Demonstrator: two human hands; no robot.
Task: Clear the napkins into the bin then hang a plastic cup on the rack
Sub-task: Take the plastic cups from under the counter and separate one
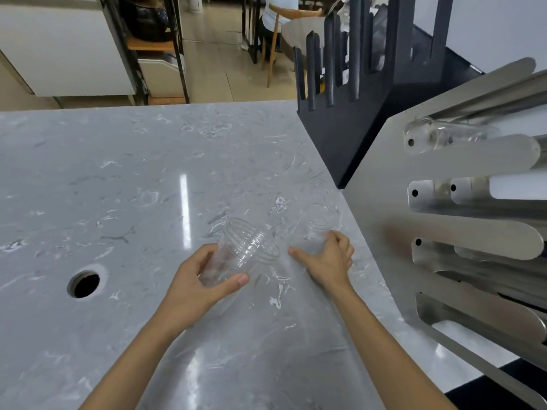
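Note:
My left hand (204, 276) grips a clear ribbed plastic cup (239, 250) by its base, tilted with the mouth pointing up and to the right, just above the grey marble counter (148, 179). My right hand (328, 258) reaches over a second clear plastic cup (318, 221) lying on the counter, fingers curled on its near end. The steel rack (473, 232) with flat prongs stands at the right; one clear cup (438, 134) hangs on an upper prong. A round bin hole (85, 284) is cut in the counter at the left. No napkins are visible.
A dark slotted holder (349, 93) stands at the counter's far right, behind the rack. Beyond the counter are a white cabinet (65, 48), shelving, and a seated person on a wooden chair (275, 39).

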